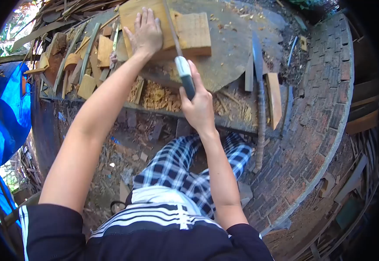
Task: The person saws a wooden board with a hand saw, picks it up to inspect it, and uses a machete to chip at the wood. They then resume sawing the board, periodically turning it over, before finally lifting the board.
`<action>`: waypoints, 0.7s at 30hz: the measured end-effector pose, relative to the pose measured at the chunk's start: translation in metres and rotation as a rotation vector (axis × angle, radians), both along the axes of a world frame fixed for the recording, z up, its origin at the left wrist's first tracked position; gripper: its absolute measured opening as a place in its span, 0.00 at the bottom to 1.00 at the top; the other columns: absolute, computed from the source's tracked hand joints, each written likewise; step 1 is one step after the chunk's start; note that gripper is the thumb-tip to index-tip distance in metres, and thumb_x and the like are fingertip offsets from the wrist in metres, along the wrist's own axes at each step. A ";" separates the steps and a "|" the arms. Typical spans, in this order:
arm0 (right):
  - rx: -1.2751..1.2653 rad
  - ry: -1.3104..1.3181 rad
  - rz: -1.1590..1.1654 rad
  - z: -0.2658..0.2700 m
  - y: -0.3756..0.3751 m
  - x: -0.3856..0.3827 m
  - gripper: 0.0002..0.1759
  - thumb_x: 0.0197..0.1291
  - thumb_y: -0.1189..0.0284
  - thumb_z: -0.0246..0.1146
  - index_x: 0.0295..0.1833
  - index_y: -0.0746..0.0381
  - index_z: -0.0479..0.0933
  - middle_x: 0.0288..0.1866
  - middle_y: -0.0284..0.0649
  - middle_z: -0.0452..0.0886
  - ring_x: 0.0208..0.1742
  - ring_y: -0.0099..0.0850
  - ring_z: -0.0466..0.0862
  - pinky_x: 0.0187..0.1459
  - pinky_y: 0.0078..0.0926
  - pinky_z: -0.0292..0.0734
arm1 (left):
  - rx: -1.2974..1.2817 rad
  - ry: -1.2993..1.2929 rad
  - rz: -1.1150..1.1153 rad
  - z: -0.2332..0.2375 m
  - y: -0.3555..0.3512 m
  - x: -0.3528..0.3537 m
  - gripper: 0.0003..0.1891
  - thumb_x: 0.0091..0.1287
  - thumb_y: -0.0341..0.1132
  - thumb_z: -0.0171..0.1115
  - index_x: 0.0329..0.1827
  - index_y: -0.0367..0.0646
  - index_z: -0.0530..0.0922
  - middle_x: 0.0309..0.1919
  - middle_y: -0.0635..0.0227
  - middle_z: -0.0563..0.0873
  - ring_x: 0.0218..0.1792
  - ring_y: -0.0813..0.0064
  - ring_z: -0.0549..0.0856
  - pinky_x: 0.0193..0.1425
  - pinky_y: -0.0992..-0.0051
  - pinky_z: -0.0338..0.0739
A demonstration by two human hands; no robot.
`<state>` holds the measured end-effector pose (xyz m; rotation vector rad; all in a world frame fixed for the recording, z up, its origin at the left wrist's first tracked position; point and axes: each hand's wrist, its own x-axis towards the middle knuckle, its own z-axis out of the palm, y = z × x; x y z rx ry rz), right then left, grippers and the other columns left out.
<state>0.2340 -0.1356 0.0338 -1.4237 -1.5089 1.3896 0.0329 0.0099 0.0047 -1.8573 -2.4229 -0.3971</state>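
Grip of your right hand point(198, 108) clamped around saw point(182, 69) handle; left hand point(145, 32) flat, fingers apart, pressing wood block point(194, 32). Block lies on round surface point(235, 52), blade point(171, 24) in cut. You seem mid-sawing; next stroke calls for straight push, firm block.

An open-air woodworking spot, rough and makeshift rather than a fitted shop. Sunlight falls on a worn bench point(228, 48) under both hands, and chips and shavings point(159, 98) lie heaped just left of the right hand point(198, 106), which grips a saw point(183, 69). Offcuts and slats point(85, 56) pile up to the left of the left hand point(145, 32). A long chopping blade point(259, 95) (wooden handle, dark edge) lies right of the right hand. A curved brick wall point(320, 108) rings the far right, and blue tarpaulin point(6, 117) hangs far left.
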 end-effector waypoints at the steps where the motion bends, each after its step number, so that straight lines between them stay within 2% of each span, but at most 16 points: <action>1: 0.116 0.043 -0.037 -0.008 -0.027 0.006 0.42 0.58 0.79 0.60 0.79 0.49 0.58 0.45 0.59 0.85 0.42 0.56 0.86 0.43 0.49 0.81 | 0.008 0.000 -0.010 0.001 0.001 -0.001 0.29 0.79 0.48 0.33 0.80 0.48 0.57 0.82 0.70 0.53 0.82 0.68 0.50 0.80 0.39 0.34; 2: 0.257 0.077 -0.071 -0.018 -0.058 0.017 0.44 0.56 0.81 0.60 0.79 0.49 0.58 0.50 0.57 0.85 0.44 0.55 0.87 0.46 0.47 0.82 | 0.019 -0.004 -0.014 0.003 0.007 0.001 0.29 0.79 0.48 0.33 0.80 0.48 0.57 0.82 0.70 0.53 0.82 0.68 0.50 0.80 0.39 0.34; 3: 0.222 0.025 -0.046 -0.016 -0.089 0.033 0.47 0.53 0.84 0.59 0.80 0.49 0.58 0.56 0.54 0.83 0.48 0.53 0.86 0.50 0.44 0.84 | 0.014 0.003 -0.014 0.001 0.005 0.002 0.29 0.79 0.48 0.33 0.80 0.48 0.57 0.82 0.70 0.53 0.82 0.68 0.50 0.80 0.39 0.34; 4: 0.093 0.083 -0.023 -0.015 -0.110 0.045 0.47 0.52 0.84 0.59 0.80 0.50 0.57 0.57 0.54 0.83 0.50 0.52 0.86 0.51 0.44 0.84 | 0.003 0.020 -0.012 0.001 0.000 -0.001 0.29 0.79 0.49 0.33 0.80 0.48 0.57 0.82 0.70 0.54 0.82 0.68 0.50 0.80 0.39 0.34; 6: 0.175 0.045 -0.006 -0.011 -0.089 0.041 0.47 0.53 0.83 0.60 0.80 0.48 0.57 0.54 0.55 0.84 0.47 0.53 0.87 0.48 0.43 0.84 | 0.003 0.019 -0.017 -0.001 -0.001 -0.002 0.29 0.79 0.49 0.33 0.80 0.48 0.57 0.82 0.70 0.54 0.82 0.68 0.50 0.80 0.39 0.34; 8: 0.027 0.015 0.021 -0.008 -0.032 0.013 0.46 0.56 0.80 0.59 0.80 0.43 0.55 0.44 0.58 0.85 0.43 0.58 0.85 0.42 0.50 0.80 | 0.022 0.009 -0.025 0.000 0.000 0.003 0.29 0.79 0.49 0.33 0.80 0.48 0.57 0.82 0.70 0.54 0.82 0.68 0.50 0.80 0.39 0.34; 10: 0.069 -0.033 -0.019 -0.016 0.002 -0.009 0.45 0.57 0.80 0.59 0.80 0.44 0.55 0.44 0.58 0.85 0.44 0.59 0.85 0.43 0.52 0.79 | -0.002 0.000 -0.014 0.002 0.000 0.003 0.29 0.79 0.49 0.33 0.80 0.48 0.57 0.82 0.70 0.54 0.82 0.67 0.51 0.80 0.40 0.34; 13: 0.157 0.070 -0.046 -0.008 -0.032 0.009 0.46 0.56 0.81 0.60 0.80 0.45 0.56 0.46 0.57 0.85 0.44 0.57 0.86 0.46 0.50 0.80 | 0.003 0.006 -0.013 0.000 0.001 -0.001 0.30 0.79 0.49 0.33 0.80 0.47 0.56 0.82 0.68 0.54 0.82 0.67 0.51 0.80 0.40 0.35; 14: 0.223 0.048 -0.067 -0.012 -0.068 0.022 0.47 0.53 0.83 0.60 0.80 0.47 0.57 0.49 0.55 0.86 0.44 0.55 0.87 0.47 0.46 0.82 | 0.020 0.000 -0.012 0.002 0.009 0.001 0.30 0.79 0.49 0.33 0.80 0.47 0.56 0.82 0.68 0.54 0.82 0.67 0.51 0.80 0.40 0.35; 15: 0.204 -0.003 -0.037 -0.022 -0.106 0.037 0.49 0.49 0.84 0.60 0.80 0.50 0.57 0.51 0.53 0.86 0.43 0.52 0.88 0.47 0.41 0.84 | 0.016 0.011 -0.016 -0.002 0.005 0.002 0.30 0.79 0.48 0.33 0.80 0.47 0.56 0.82 0.68 0.54 0.82 0.67 0.51 0.80 0.40 0.35; 16: 0.115 -0.006 -0.017 -0.015 -0.121 0.047 0.49 0.48 0.85 0.59 0.80 0.53 0.57 0.49 0.53 0.86 0.42 0.49 0.89 0.45 0.40 0.85 | 0.012 0.032 -0.021 -0.003 0.002 0.000 0.30 0.79 0.48 0.33 0.80 0.46 0.56 0.82 0.67 0.54 0.82 0.67 0.51 0.80 0.40 0.35; 19: 0.078 -0.058 0.029 -0.022 -0.078 0.036 0.51 0.48 0.84 0.60 0.80 0.47 0.56 0.41 0.54 0.87 0.39 0.51 0.88 0.41 0.43 0.83 | -0.006 0.000 -0.017 -0.001 0.001 0.001 0.30 0.79 0.48 0.33 0.81 0.44 0.55 0.82 0.67 0.53 0.82 0.67 0.50 0.81 0.41 0.35; 20: 0.186 0.026 -0.057 -0.035 -0.062 0.022 0.50 0.50 0.81 0.62 0.80 0.46 0.55 0.40 0.55 0.86 0.38 0.54 0.87 0.38 0.46 0.81 | 0.015 -0.001 -0.014 0.000 0.008 0.003 0.30 0.79 0.48 0.33 0.81 0.44 0.55 0.82 0.67 0.53 0.82 0.67 0.50 0.81 0.41 0.35; 21: 0.164 -0.162 0.046 -0.031 -0.042 0.015 0.48 0.52 0.79 0.62 0.80 0.46 0.54 0.38 0.57 0.85 0.38 0.57 0.86 0.38 0.50 0.80 | 0.009 -0.002 0.050 -0.002 0.011 0.003 0.31 0.79 0.49 0.33 0.81 0.44 0.55 0.82 0.66 0.53 0.82 0.66 0.50 0.81 0.42 0.35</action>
